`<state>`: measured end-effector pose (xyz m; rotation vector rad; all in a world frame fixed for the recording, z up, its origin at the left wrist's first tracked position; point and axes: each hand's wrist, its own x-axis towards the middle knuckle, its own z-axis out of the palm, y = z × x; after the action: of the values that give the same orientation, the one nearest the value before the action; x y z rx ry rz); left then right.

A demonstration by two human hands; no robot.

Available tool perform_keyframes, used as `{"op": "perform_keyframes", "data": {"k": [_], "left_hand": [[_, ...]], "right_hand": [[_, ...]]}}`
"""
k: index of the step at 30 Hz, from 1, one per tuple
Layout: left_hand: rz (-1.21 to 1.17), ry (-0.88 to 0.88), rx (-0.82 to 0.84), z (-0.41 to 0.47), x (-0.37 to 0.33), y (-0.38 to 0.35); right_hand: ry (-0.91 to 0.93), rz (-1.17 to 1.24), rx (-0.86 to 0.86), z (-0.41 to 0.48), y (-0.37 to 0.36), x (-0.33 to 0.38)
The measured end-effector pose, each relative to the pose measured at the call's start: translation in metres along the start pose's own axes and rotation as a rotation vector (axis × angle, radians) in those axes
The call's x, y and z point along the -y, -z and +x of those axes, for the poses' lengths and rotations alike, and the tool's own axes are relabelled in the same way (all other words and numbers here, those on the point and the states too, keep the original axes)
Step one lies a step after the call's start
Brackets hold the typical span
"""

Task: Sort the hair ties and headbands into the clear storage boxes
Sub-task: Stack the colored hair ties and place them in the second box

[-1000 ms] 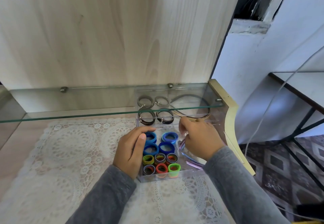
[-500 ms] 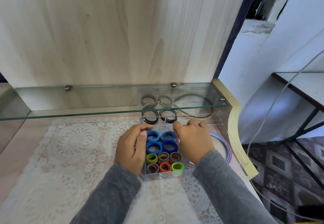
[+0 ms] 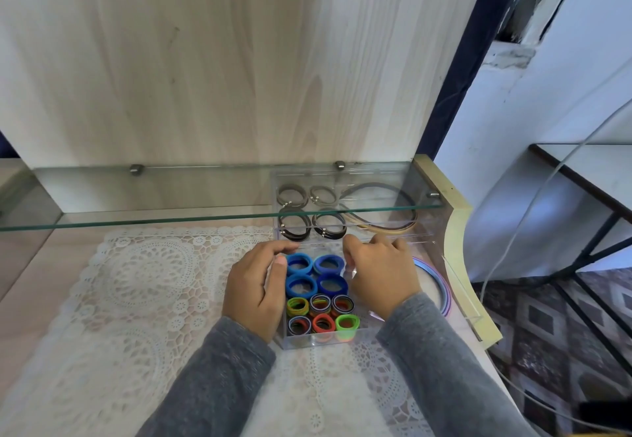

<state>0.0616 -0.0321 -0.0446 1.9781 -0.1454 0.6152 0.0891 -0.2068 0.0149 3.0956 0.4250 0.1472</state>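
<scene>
1. Left hand [image 3: 254, 294]: I see it pressed against the left wall of the front box [image 3: 307, 343]. The fingers curl round the far-left corner and the thumb lies along the top rim, so it grips the box.

2. Right hand [image 3: 379, 275]: it lies over the right part of the same box with bent fingers, and the tips reach the far rim. I cannot tell whether it grips the wall or something beneath the palm.

3. Front box: clear, and it stands on the lace cloth [image 3: 136, 282] that covers the table [image 3: 20, 265].
- Four blue hair ties [image 3: 299, 263] fill the far cells between the hands, two by two.
- Six small hair ties [image 3: 319, 315] sit in two rows of three in the near cells, in green, red and mixed dark colours.
- Pastel headbands [image 3: 441, 286] curve out from under the right hand in the right-hand compartment.

4. Rear box [image 3: 424, 228]: clear, just behind the front box and under the glass shelf [image 3: 136, 221]. I see its contents through the glass.
- Dark hair ties [image 3: 295, 228] lie in the left cells, with grey-brown ones behind them.
- Thin headbands [image 3: 379, 205], dark and tan, lie in the right compartment.

5. Surroundings: a pale wooden panel [image 3: 205, 60] rises behind the shelf. A white cable [image 3: 533, 204] hangs beside the table on the right.
</scene>
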Motion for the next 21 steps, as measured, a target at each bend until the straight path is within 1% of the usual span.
{"op": "perform_keyframes", "data": {"k": [7,12,16,21], "left_hand": [[0.289,-0.129,0.061,-0.008,-0.001,0.012],[0.345,-0.192,0.110,-0.018,0.000,0.018],[0.364,-0.206,0.128,-0.024,-0.002,0.018],[0.394,-0.208,0.142,-0.025,-0.003,0.019]], "right_hand": [[-0.013,0.152,-0.054,-0.020,0.002,-0.013],[0.024,0.106,0.038,-0.027,0.001,-0.016],[0.016,0.105,-0.009,-0.025,-0.005,-0.009],[0.023,0.089,-0.013,-0.024,-0.006,-0.006]]}}
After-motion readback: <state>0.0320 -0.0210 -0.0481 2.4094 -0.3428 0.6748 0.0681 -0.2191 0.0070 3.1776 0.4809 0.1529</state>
